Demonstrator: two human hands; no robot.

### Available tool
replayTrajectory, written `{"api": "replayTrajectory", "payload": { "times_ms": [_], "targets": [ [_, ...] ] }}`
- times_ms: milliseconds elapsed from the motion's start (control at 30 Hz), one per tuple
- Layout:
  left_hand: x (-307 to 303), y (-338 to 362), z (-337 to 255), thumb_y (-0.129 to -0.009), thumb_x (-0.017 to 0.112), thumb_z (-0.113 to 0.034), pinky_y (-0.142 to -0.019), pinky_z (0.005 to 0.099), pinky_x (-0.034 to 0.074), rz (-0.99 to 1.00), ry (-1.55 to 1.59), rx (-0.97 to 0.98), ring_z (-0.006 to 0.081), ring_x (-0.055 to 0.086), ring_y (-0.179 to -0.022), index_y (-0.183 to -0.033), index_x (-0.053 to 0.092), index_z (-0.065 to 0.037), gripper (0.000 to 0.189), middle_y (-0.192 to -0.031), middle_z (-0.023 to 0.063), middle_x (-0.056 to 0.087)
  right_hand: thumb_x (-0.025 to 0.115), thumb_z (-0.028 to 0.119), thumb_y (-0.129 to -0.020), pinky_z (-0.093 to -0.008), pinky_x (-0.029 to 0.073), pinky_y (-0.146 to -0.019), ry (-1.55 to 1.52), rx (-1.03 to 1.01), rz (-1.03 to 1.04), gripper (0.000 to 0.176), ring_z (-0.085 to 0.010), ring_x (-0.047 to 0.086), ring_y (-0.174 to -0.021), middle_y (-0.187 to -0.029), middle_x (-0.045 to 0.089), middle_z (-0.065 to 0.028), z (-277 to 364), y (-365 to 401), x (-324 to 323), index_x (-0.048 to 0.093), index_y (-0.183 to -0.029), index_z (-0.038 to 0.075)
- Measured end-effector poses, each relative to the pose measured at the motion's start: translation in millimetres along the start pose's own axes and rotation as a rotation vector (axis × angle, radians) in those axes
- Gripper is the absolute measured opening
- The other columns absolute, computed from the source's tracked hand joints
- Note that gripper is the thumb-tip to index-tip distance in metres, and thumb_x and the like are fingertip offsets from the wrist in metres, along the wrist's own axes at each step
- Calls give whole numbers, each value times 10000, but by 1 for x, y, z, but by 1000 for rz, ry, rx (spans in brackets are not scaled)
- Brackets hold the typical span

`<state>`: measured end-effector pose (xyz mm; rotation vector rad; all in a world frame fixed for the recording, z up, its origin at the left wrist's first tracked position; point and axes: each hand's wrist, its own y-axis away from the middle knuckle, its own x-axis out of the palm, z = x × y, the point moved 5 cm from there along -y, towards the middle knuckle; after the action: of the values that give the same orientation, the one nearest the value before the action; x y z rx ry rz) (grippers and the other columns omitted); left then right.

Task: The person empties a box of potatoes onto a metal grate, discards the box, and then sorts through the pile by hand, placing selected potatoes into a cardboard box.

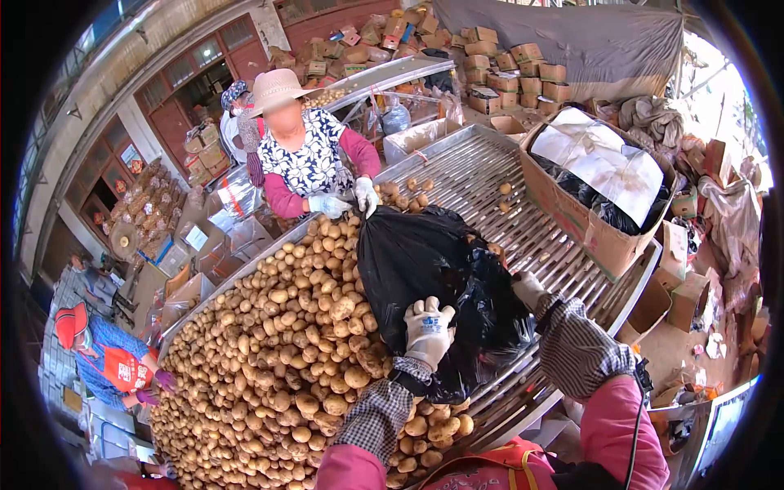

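A large black plastic bag (420,257) is stretched over the potatoes (286,343) and the slatted metal table. My left hand (429,333), in a white glove, has its fingers bent into the near side of the bag. At the bag's right edge, my right hand (529,289) is closed on the plastic, its fingertips partly hidden. Across from me, a co-worker in a straw hat (279,88) pinches the far corner of the bag with a gloved hand (365,196). What lies under the plastic is mostly hidden.
On the slatted table (482,175), a cardboard box (563,216) lined with black plastic stands at the right. Another person in a red apron (126,367) reaches into the potatoes at the left. Stacked cartons (518,73) fill the back.
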<state>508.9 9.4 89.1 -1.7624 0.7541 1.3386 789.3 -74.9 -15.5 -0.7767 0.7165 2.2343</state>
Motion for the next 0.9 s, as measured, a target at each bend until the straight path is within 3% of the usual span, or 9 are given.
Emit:
{"api": "replayTrajectory", "payload": {
  "times_ms": [267, 400, 433, 500, 567, 700, 800, 833, 900],
  "targets": [
    [-10, 37, 46, -1019, 629, -211, -822, 298, 500, -56, 1499, -409, 136, 627, -898, -1176, 643, -13, 253, -961, 47, 683, 615, 43, -913, -297, 475, -601, -593, -186, 219, 116, -122, 582, -630, -751, 655, -38, 86, 79, -60, 686, -970, -30],
    [-16, 35, 98, -1039, 478, -97, -714, 332, 497, -258, 2001, -404, 209, 609, -779, -1220, 606, 19, 250, -903, 65, 622, 666, 38, -752, -288, 444, -549, 66, -1421, -33, 122, -196, 557, -605, -696, 515, -65, 200, 111, -102, 612, -849, -10],
    [-54, 38, 99, -974, 481, -44, -703, 354, 497, -440, 1327, -178, 265, 611, -767, -1278, 575, 48, 330, -885, 112, 614, 661, 9, -702, -297, 469, -572, 110, -1551, -61, 140, -243, 583, -639, -714, 511, -85, 225, 121, -108, 585, -819, -6],
    [-110, 40, 92, -826, 472, 11, -683, 394, 505, -650, 580, 67, 354, 612, -760, -1269, 537, 125, 462, -902, 197, 621, 655, 2, -723, -306, 483, -583, -201, -1104, 91, 111, -245, 589, -635, -700, 527, -81, 269, 118, -106, 595, -815, 14],
    [-146, 21, 93, -678, 463, 66, -663, 433, 512, -770, 181, 214, 442, 613, -752, -1260, 500, 202, 599, -918, 282, 628, 657, 19, -782, -298, 470, -562, -139, -1181, -50, 58, -212, 568, -599, -674, 535, -66, 311, 102, -114, 619, -824, 30],
    [-154, -49, 146, -670, 461, 77, -658, 433, 506, -952, 4, 226, 422, 599, -716, -1290, 464, 208, 634, -910, 270, 629, 683, 147, -886, -293, 431, -517, -906, -489, 199, 129, -142, 523, -544, -644, 573, -13, 337, -65, -86, 645, -843, 32],
    [-106, -78, 209, -698, 462, 59, -681, 401, 507, -890, -25, 102, 396, 612, -773, -1335, 432, 165, 646, -912, 249, 625, 702, 255, -910, -288, 492, -563, -693, -373, 340, 316, -172, 614, -652, -778, 658, -86, 314, 18, -78, 631, -1071, -8],
    [-65, -97, 257, -829, 564, -71, -575, 357, 475, -856, 929, -165, 317, 587, -671, -1227, 518, 78, 428, -849, 154, 622, 713, 281, -913, -290, 571, -627, -543, -382, 499, 445, -208, 691, -749, -864, 697, -142, 301, 53, -67, 603, -1220, -21],
    [-65, -106, 215, -907, 583, -180, -581, 304, 465, -684, 1590, -385, 222, 574, -668, -1135, 576, 10, 297, -831, 86, 626, 766, 446, -822, -368, 485, -890, 90, -746, 595, 838, -328, 539, -1084, -1190, 514, -259, 261, 59, -12, 398, -1381, -58]
  ]
}}
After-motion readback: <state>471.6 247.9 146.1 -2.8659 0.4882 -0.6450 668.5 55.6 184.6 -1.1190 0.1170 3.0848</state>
